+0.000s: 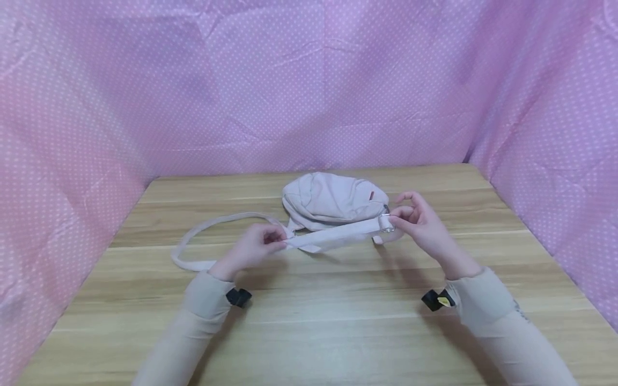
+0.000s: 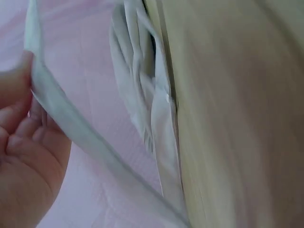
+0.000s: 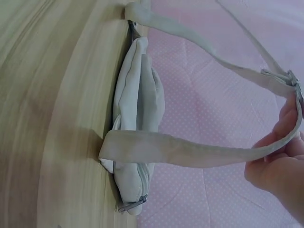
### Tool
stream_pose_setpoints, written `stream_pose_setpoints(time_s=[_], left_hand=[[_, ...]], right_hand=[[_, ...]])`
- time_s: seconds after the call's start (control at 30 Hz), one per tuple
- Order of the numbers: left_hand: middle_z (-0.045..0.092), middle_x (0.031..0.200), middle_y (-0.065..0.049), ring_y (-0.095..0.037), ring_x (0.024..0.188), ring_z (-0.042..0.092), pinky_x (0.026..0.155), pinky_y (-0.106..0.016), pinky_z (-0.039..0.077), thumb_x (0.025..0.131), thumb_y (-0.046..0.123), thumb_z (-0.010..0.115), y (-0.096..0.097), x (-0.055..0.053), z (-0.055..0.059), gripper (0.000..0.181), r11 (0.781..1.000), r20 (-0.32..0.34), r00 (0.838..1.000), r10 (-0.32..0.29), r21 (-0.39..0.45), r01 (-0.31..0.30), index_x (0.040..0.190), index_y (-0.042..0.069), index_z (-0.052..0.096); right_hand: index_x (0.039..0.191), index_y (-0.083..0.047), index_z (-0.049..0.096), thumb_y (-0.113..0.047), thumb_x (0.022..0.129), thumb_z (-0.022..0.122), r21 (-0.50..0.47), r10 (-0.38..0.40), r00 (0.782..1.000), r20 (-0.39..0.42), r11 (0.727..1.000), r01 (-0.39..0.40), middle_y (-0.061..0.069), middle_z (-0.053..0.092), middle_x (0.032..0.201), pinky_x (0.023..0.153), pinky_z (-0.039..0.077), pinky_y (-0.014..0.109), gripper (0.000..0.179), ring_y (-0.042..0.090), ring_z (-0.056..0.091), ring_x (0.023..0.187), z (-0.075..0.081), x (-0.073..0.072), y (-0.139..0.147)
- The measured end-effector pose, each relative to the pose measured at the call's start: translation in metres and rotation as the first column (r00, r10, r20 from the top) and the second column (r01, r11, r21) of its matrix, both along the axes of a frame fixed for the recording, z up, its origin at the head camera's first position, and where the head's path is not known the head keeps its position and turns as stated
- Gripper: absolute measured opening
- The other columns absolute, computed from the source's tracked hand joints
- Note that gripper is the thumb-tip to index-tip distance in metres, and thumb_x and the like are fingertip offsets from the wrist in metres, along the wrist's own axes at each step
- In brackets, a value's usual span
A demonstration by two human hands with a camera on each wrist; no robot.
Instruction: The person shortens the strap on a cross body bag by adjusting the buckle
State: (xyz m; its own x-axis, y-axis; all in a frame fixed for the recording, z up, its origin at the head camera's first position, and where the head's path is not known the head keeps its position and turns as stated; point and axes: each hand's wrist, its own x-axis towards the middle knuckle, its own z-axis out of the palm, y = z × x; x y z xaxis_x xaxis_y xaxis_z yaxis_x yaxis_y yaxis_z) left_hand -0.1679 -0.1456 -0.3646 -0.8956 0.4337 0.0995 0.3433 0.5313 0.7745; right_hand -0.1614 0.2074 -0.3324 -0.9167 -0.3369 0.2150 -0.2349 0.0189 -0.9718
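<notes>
A pale off-white bag [image 1: 333, 197] with a small red tag lies toward the back of the table. Its long fabric strap [image 1: 338, 234] is stretched between both hands in front of it. My left hand [image 1: 252, 247] pinches the strap between thumb and fingers; in the left wrist view the band [image 2: 97, 145] runs down past the palm. At the other end, my right hand [image 1: 427, 230] pinches the strap beside a metal slide buckle [image 1: 385, 223]. The right wrist view shows this buckle [image 3: 294, 83] just above the fingertips, with the strap hanging in a curve toward the bag [image 3: 127, 95].
A loop of the same strap [image 1: 193, 230] lies on the wooden table [image 1: 309, 321] to the left. Pink polka-dot cloth [image 1: 270, 86] hangs behind the table and on both sides. A zipper pull [image 3: 133, 204] shows at one end of the bag.
</notes>
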Motion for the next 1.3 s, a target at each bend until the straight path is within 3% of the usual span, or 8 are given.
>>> stream_pose_setpoints(time_s=[0.2, 0.33, 0.47, 0.63, 0.87, 0.97, 1.13, 1.3], left_hand=[[0.062, 0.077, -0.003, -0.012, 0.072, 0.054, 0.065, -0.021, 0.048, 0.086, 0.005, 0.066, -0.009, -0.001, 0.005, 0.005, 1.0, 0.014, 1.0, 0.02, -0.002, -0.02, 0.087, 0.0, 0.065], [0.064, 0.087, -0.006, -0.015, 0.081, 0.057, 0.074, -0.028, 0.049, 0.088, 0.008, 0.065, -0.002, 0.0, 0.006, 0.016, 0.999, -0.014, 0.999, 0.037, -0.026, -0.037, 0.1, -0.001, 0.065], [0.067, 0.095, -0.008, -0.017, 0.089, 0.059, 0.081, -0.032, 0.05, 0.089, 0.01, 0.064, 0.013, 0.002, 0.006, 0.023, 1.0, -0.028, 1.0, 0.007, 0.005, -0.007, 0.109, -0.002, 0.063], [0.066, 0.1, -0.014, -0.02, 0.093, 0.06, 0.086, -0.033, 0.05, 0.088, 0.008, 0.065, 0.04, 0.008, 0.01, 0.026, 0.989, -0.062, 0.998, -0.025, 0.146, 0.034, 0.112, -0.001, 0.061], [0.063, 0.113, -0.013, -0.024, 0.105, 0.059, 0.095, -0.038, 0.049, 0.077, 0.006, 0.077, 0.081, 0.014, 0.009, 0.044, 0.965, -0.241, 0.968, -0.075, 0.226, 0.131, 0.117, 0.001, 0.06], [0.062, 0.114, -0.011, -0.023, 0.107, 0.057, 0.093, -0.041, 0.05, 0.076, 0.006, 0.078, 0.093, 0.014, 0.007, 0.045, 0.949, -0.265, 0.961, -0.084, 0.273, 0.158, 0.117, 0.002, 0.06], [0.062, 0.115, -0.01, -0.021, 0.109, 0.057, 0.094, -0.032, 0.05, 0.077, 0.004, 0.077, 0.101, 0.016, 0.007, 0.041, 0.927, -0.235, 0.968, -0.085, 0.337, 0.163, 0.115, 0.001, 0.062], [0.066, 0.111, -0.008, -0.019, 0.105, 0.06, 0.092, -0.026, 0.049, 0.075, 0.008, 0.079, 0.103, 0.017, 0.004, 0.036, 0.94, -0.271, 0.962, -0.036, 0.317, 0.125, 0.109, 0.002, 0.067]], right_hand=[[0.104, -0.007, 0.042, 0.009, 0.09, 0.053, 0.032, 0.012, 1.0, -0.012, 0.999, -0.011, -0.011, 0.066, 0.082, 0.065, 0.048, 0.016, 0.024, 0.001, 0.059, 0.076, 0.001, 0.001, -0.004], [0.104, -0.01, 0.044, 0.008, 0.09, 0.053, 0.049, 0.013, 1.0, 0.0, 0.999, -0.013, -0.012, 0.065, 0.081, 0.063, 0.048, 0.016, 0.025, 0.001, 0.057, 0.073, 0.003, -0.001, -0.014], [0.104, -0.017, 0.045, 0.011, 0.089, 0.051, 0.012, 0.095, 0.995, 0.016, 0.995, -0.095, -0.01, 0.063, 0.081, 0.06, 0.047, 0.015, 0.032, 0.002, 0.056, 0.071, 0.0, -0.002, -0.025], [0.105, -0.017, 0.045, 0.009, 0.09, 0.053, 0.029, 0.127, 0.991, 0.031, 0.991, -0.128, -0.011, 0.064, 0.08, 0.055, 0.043, 0.015, 0.031, 0.002, 0.053, 0.068, -0.001, -0.002, -0.037], [0.105, -0.018, 0.044, 0.008, 0.089, 0.054, 0.075, 0.139, 0.99, 0.024, 0.987, -0.14, -0.012, 0.065, 0.08, 0.057, 0.041, 0.017, 0.032, 0.004, 0.054, 0.069, -0.003, -0.004, -0.049], [0.106, -0.02, 0.044, 0.006, 0.09, 0.055, 0.076, 0.15, 0.988, 0.032, 0.985, -0.152, -0.012, 0.066, 0.08, 0.064, 0.044, 0.018, 0.032, 0.003, 0.057, 0.074, -0.003, -0.004, -0.051], [0.107, -0.019, 0.044, 0.004, 0.091, 0.055, 0.053, 0.181, 0.982, 0.048, 0.982, -0.183, -0.012, 0.067, 0.082, 0.071, 0.049, 0.018, 0.031, 0.003, 0.061, 0.079, -0.005, -0.005, -0.053], [0.108, -0.013, 0.043, 0.004, 0.091, 0.054, 0.075, 0.162, 0.985, 0.056, 0.983, -0.166, -0.012, 0.068, 0.082, 0.07, 0.048, 0.019, 0.026, 0.003, 0.061, 0.078, -0.006, -0.005, -0.051]])
